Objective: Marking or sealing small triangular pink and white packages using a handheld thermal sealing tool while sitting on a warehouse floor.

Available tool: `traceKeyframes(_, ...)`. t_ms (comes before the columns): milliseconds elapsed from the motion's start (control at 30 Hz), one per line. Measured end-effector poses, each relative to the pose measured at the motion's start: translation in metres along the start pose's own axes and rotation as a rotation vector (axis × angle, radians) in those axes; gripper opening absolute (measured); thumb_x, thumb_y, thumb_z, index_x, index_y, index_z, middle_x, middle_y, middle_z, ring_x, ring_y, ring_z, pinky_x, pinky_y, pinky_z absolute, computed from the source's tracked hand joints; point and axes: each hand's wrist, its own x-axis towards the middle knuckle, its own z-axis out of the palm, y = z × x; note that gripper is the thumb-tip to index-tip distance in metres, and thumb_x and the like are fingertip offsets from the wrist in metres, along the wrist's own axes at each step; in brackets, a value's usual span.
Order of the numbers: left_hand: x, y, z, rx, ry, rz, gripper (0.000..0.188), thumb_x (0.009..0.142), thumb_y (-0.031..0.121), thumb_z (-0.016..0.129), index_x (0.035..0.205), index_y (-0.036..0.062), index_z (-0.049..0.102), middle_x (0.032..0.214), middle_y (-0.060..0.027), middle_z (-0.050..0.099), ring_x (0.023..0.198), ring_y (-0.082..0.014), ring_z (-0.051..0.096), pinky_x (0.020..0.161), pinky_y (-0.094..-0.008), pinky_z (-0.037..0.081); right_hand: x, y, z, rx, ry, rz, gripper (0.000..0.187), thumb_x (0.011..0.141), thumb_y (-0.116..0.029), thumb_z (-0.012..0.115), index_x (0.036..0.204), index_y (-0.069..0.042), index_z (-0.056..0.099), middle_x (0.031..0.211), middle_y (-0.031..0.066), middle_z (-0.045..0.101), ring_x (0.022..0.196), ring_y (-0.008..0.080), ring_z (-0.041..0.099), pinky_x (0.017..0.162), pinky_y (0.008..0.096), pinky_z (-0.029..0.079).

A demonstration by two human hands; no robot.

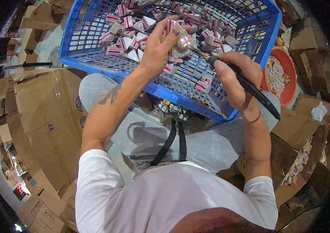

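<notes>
My left hand [156, 52] is closed over the basket, with its thumb and fingers pinching a small multicoloured piece [183, 46] with a pink flower-like middle. In my right hand [237, 75] is a slim black-handled tool [261, 98] with a thin metal tip. Its tip points left at the piece and seems to reach its edge; contact is hard to tell. Underneath, the blue plastic basket [114, 73] holds many small wedge-shaped and blocky pieces [128, 22], silvery white with dark pink stripes. A few lie apart near its front wall.
The basket rests close to my knees. A red-orange tub [290, 91] of small pale beads or pellets stands to its right. Flattened cardboard [46, 116] covers the left side, and an open carton [304, 134] sits at lower right. Black straps [174, 141] hang between my legs.
</notes>
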Motion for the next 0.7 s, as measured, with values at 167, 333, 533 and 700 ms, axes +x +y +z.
traceKeyframes(167,-0.0008,0.0000,-0.0011,0.056,0.015,0.018,0.057,0.102,0.029,0.049,0.145,-0.0024,0.029,0.131,-0.0188,0.055,0.118,-0.0260,0.058,0.102,-0.0374,0.046,0.0002,-0.0019,0.0001,0.018,-0.021,0.034,0.019,0.082,-0.018,0.071,0.088,-0.002,0.068,0.071,0.0133,0.066,0.062,0.0251,0.067,0.057,0.0336,0.051)
traceKeyframes(333,0.0014,-0.0035,-0.0007,0.048,-0.017,0.036,0.056,0.102,0.029,0.048,0.144,-0.0021,0.029,0.130,-0.0188,0.056,0.118,-0.0263,0.058,0.101,-0.0377,0.047,0.0004,-0.0021,-0.0012,0.009,-0.013,0.026,0.019,0.081,-0.019,0.070,0.088,-0.001,0.068,0.071,0.0139,0.066,0.061,0.0256,0.066,0.057,0.0343,0.051)
traceKeyframes(533,-0.0001,-0.0012,-0.0006,0.055,-0.012,0.026,0.055,0.102,0.029,0.048,0.144,-0.0014,0.030,0.131,-0.0193,0.055,0.118,-0.0271,0.059,0.101,-0.0381,0.047,0.0006,-0.0011,0.0021,-0.006,-0.026,0.051,0.020,0.081,-0.020,0.070,0.087,-0.001,0.068,0.072,0.0146,0.066,0.061,0.0275,0.066,0.057,0.0360,0.051)
traceKeyframes(700,0.0006,-0.0004,0.0002,0.050,-0.019,0.022,0.055,0.102,0.029,0.048,0.144,-0.0014,0.030,0.132,-0.0199,0.055,0.118,-0.0274,0.059,0.102,-0.0376,0.046,-0.0021,-0.0014,0.0002,0.085,0.007,0.071,0.019,0.082,-0.020,0.070,0.088,-0.001,0.068,0.071,0.0140,0.066,0.060,0.0246,0.066,0.056,0.0332,0.050)
